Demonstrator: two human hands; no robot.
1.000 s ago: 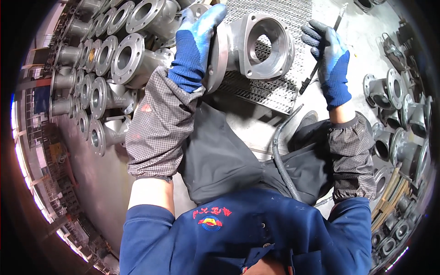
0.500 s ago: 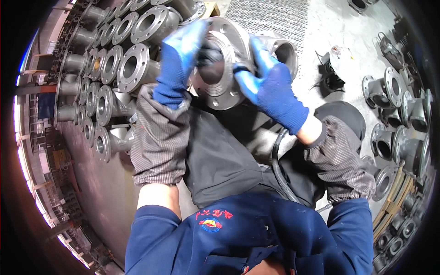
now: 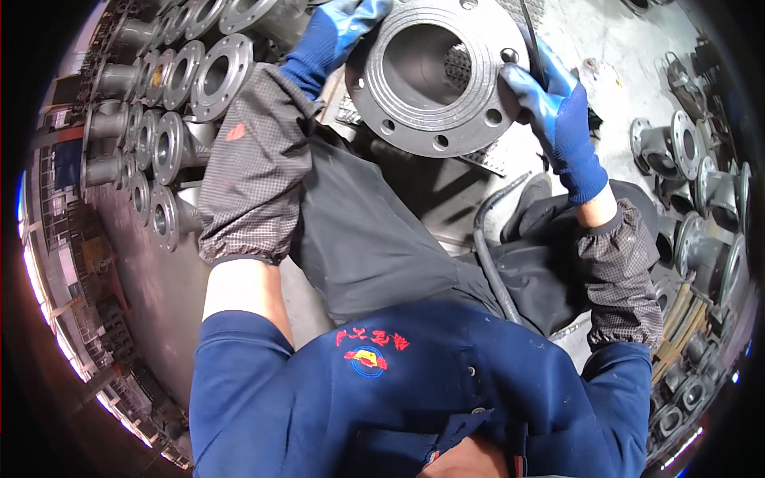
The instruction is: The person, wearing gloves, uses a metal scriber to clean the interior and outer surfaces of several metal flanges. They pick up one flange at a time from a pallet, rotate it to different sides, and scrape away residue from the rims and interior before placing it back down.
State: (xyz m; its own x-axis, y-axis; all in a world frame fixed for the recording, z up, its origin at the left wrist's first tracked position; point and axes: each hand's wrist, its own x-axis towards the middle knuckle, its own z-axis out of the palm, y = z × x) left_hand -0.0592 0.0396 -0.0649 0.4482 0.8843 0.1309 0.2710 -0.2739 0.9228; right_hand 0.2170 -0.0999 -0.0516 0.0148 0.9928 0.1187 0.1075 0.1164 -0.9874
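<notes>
A grey metal flanged pipe fitting is raised in front of me, its round, ringed face and wide bore turned toward me. Bolt holes run round its rim. My left hand, in a blue coated glove, grips the flange's upper left edge. On the opposite edge, my right hand is closed on the rim in a matching glove. A thin dark strip passes by the right fingers; I cannot tell what it is. The fitting's far side is hidden behind its flange.
Rows of similar flanged fittings stand stacked at the left. More fittings sit on the floor at the right, near wooden slats. A dark flexible hose runs between my legs. Beneath the held fitting is a patterned metal surface.
Both hands have brought the fitting closer, and its face has turned more squarely toward me. My right hand has shifted right and my left hand slightly up. More of the hose shows.
</notes>
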